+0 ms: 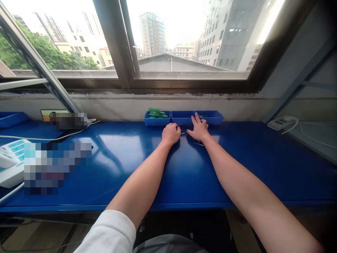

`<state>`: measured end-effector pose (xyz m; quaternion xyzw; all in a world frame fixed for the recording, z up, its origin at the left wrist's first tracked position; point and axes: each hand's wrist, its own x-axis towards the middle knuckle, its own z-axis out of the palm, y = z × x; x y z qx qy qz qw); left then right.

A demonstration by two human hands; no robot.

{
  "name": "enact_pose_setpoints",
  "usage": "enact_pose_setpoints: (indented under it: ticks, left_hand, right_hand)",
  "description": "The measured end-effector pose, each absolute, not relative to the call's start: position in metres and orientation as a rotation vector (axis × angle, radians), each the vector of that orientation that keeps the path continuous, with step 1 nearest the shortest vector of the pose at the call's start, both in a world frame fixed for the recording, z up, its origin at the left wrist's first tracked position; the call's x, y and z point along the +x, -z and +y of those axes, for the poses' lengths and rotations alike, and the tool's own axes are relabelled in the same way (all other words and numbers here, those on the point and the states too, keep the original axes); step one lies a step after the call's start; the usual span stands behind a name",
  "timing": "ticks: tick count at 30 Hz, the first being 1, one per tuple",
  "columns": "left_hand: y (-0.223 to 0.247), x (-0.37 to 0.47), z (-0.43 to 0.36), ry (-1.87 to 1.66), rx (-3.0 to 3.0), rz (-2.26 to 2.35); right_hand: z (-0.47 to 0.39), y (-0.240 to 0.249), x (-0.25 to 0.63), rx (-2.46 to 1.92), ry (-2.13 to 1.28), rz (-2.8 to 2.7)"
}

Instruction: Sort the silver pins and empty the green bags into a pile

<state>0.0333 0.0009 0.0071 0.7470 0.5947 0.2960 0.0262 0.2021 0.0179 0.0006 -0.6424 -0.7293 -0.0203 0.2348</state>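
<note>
My left hand is closed low over the blue table, its fingertips hidden. A small metal tip shows beside its fingers; whether it is held or lying there I cannot make out. My right hand spreads its fingers in front of the bins, holding nothing that I can see. Close under its wrist lie thin metal pieces, too small to name. Behind the hands stand a left blue bin with green packets, a middle blue bin and a right blue bin with small dark metal pieces.
The blue table runs below a window. On its left are a white and teal device, a white cable, blurred items and another blue tray. A power strip lies at right, near a metal frame post.
</note>
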Motion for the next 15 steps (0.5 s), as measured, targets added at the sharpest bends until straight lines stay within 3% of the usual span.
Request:
enact_pose_setpoints:
  ticks: [4,15]
  left_hand:
    - [-0.006,0.035,0.000,-0.835,2.338,1.972]
    - [-0.003,0.032,0.003,-0.630,2.327,2.075]
  right_hand:
    - [0.012,-0.008,0.198,-1.668,0.170,-1.849]
    - [0.007,-0.008,0.195,-1.817,-0.114,-2.066]
